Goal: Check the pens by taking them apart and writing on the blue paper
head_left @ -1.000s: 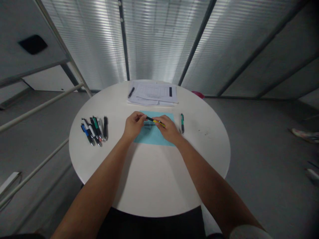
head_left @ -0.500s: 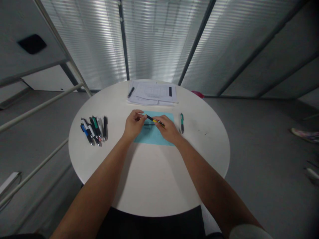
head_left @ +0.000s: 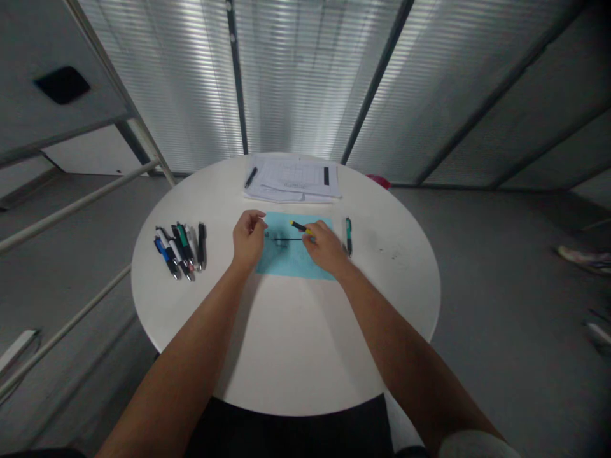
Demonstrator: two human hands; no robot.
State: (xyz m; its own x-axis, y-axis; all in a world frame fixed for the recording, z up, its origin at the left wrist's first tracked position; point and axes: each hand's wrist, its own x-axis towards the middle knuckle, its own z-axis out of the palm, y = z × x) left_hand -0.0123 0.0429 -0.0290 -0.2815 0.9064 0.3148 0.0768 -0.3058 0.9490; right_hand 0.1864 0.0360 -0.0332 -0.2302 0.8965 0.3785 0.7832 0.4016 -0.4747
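Observation:
My right hand [head_left: 326, 248] pinches a yellow-and-black pen [head_left: 300, 227] by its yellow end, above the upper right of a light blue sheet [head_left: 291, 261]. My left hand [head_left: 248, 238] rests at the sheet's left edge, apart from the pen, with its fingers loosely curled. Nothing shows in those fingers. A thin black rod [head_left: 289, 239] lies on the sheet between my hands, and small, blurred parts [head_left: 278, 240] lie at its left end.
A round white table [head_left: 286, 343] holds a row of several pens [head_left: 179, 251], one green-and-black pen [head_left: 349, 236], and a stack of papers [head_left: 291, 179] with a black pen on it. A red object [head_left: 379, 182] lies beyond the far edge. Another person's shoe [head_left: 583, 258] shows at right.
My hands have moved apart. My left hand has left the pen and shifted left, and the pen stays in my right hand. The black rod on the sheet now shows more fully.

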